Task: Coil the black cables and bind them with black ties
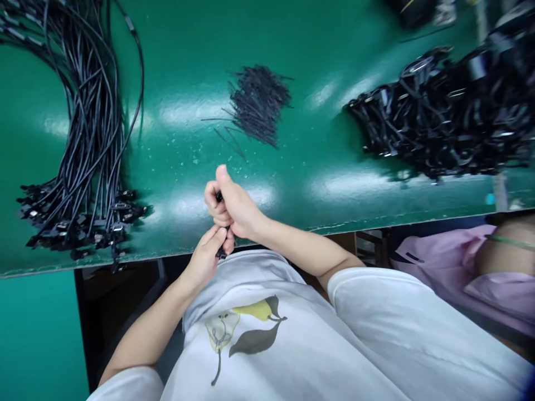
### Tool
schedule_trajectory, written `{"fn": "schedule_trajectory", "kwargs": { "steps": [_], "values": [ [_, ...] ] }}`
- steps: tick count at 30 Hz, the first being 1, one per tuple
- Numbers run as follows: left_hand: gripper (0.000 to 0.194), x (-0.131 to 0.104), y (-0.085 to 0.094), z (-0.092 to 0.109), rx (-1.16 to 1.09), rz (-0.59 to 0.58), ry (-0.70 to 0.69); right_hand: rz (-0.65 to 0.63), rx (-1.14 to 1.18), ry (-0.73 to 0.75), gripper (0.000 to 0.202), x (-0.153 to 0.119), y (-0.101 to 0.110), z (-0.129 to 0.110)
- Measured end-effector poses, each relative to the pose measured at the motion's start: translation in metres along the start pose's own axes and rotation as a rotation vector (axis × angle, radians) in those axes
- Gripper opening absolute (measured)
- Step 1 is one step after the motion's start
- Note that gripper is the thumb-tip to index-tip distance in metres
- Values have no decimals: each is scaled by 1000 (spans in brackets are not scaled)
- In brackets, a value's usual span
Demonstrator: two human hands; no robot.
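My right hand is closed in a fist around a black cable, its thumb pointing up and away from me. Just below it, against my shirt, my left hand pinches the same black piece, and a dark end with a small connector pokes out under the fingers. Most of what the two hands hold is hidden by the fingers. Beyond them on the green table lies a pile of thin black ties, with a few strays at its near left side.
A long bundle of black cables with metal-tipped connectors lies on the left. On the right sits a large heap of coiled black cables. The green table has its front edge close to my body. Another person's pink clothing shows at right.
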State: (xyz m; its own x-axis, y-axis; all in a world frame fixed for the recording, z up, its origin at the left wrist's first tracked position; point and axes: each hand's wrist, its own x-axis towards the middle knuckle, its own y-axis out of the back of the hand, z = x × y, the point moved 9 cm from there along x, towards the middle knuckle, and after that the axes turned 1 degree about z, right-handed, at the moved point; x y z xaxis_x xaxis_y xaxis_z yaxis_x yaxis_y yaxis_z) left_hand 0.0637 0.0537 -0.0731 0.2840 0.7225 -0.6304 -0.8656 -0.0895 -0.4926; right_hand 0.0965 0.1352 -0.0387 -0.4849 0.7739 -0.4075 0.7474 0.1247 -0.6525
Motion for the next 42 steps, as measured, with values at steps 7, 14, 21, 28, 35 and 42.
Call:
{"fn": "schedule_trajectory", "kwargs": {
  "steps": [7,14,21,28,35,42],
  "values": [
    [26,-13,-31,18,-260,-233,73,-326,200,-6,59,-18,-14,-33],
    [32,-17,-61,10,-314,-380,216,-478,218,-168,54,-32,-2,-25],
    [29,-3,-51,10,-211,-222,135,-224,121,-19,34,-25,22,-26],
    [34,4,-33,21,59,-55,21,-159,0,7,41,-17,29,-20],
    [36,3,-16,30,-15,26,-86,-163,-766,292,26,-25,29,-57],
    [36,10,-2,43,16,67,-139,667,-1512,525,16,-5,142,-184]
  ]
}}
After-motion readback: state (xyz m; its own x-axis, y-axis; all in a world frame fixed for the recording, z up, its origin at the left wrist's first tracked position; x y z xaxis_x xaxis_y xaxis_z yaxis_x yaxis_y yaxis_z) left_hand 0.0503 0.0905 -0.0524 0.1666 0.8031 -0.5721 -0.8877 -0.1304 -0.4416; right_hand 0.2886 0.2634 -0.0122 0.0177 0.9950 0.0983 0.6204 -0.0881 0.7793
